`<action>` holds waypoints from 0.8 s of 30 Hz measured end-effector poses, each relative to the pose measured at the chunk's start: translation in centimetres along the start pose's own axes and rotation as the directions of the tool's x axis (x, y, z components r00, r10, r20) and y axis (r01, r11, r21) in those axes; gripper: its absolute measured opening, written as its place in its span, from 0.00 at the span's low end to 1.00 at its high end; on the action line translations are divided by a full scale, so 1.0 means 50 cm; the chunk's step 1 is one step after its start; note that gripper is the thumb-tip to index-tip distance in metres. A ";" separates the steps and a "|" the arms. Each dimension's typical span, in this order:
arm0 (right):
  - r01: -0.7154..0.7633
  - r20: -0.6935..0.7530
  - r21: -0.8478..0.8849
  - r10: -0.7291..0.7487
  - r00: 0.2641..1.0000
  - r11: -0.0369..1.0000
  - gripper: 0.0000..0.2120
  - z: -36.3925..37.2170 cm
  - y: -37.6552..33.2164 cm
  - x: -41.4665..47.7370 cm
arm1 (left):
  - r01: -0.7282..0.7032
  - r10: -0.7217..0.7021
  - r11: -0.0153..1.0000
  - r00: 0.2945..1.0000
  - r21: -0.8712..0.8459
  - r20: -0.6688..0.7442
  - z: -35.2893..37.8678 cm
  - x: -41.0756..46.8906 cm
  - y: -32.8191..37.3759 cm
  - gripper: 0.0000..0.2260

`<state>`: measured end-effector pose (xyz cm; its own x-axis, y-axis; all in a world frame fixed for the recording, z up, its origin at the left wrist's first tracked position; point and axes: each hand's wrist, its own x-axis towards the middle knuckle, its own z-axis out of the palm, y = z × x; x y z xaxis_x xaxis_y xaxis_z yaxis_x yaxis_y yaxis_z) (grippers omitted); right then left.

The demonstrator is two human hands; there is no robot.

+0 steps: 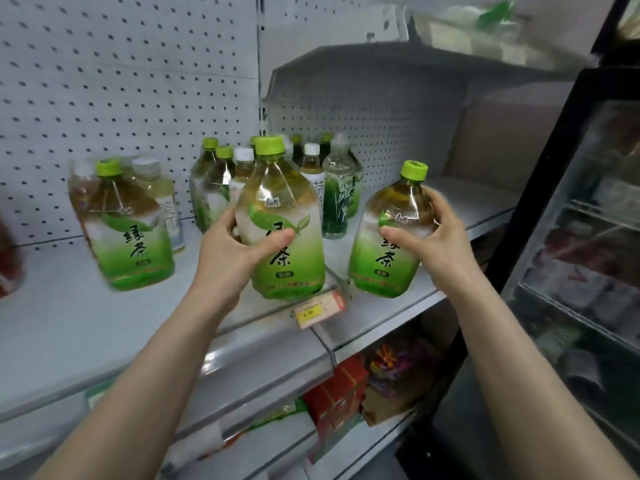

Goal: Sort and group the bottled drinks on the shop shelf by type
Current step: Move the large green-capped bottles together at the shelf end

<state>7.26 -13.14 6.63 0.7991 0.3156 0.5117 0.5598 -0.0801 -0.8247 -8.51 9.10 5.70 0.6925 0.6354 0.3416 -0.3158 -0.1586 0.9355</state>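
Note:
My left hand point(239, 249) grips a large green tea bottle point(284, 244) with a lime cap, at the front middle of the grey shelf point(69, 320). My right hand point(433, 233) holds a second green tea bottle point(384, 258) of the same kind, tilted, near the shelf's front edge to the right. A third matching green tea bottle point(128, 233) stands at the left. Behind it is a paler white-capped bottle point(159, 188). At the back stands a cluster of smaller bottles point(221, 178) with green and white caps, among them a dark green-labelled bottle point(341, 192).
A yellow price tag point(318, 310) hangs on the shelf's front edge. Red boxes point(339, 396) and packaged goods fill the shelf below. A glass-door fridge point(585, 237) stands at the right. A red item point(8, 258) shows at the far left edge.

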 end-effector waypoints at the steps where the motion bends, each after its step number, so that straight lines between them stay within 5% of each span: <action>1: -0.001 -0.004 0.010 0.001 1.000 1.000 0.35 -0.007 0.014 0.024 | 0.011 -0.011 1.000 1.000 0.005 -0.004 0.013 0.016 -0.007 0.32; 7: 0.017 0.008 0.025 -0.017 1.000 1.000 0.36 -0.046 0.108 0.177 | -0.014 0.018 0.998 0.998 0.057 -0.068 0.101 0.085 -0.039 0.25; 14: 0.007 0.205 0.107 -0.029 0.978 0.994 0.39 -0.049 0.240 0.345 | 0.006 0.011 0.997 0.974 0.072 -0.228 0.224 0.114 -0.084 0.22; 24: 0.041 0.511 0.199 -0.139 0.848 0.979 0.39 0.016 0.348 0.498 | 0.039 0.022 0.991 0.897 0.129 -0.441 0.325 0.088 -0.107 0.33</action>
<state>36.73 -5.92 4.80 0.4880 0.7617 0.4262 0.5374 0.1225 -0.8344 6.74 0.45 3.68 0.3285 0.8999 0.2867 -0.2022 -0.2295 0.9521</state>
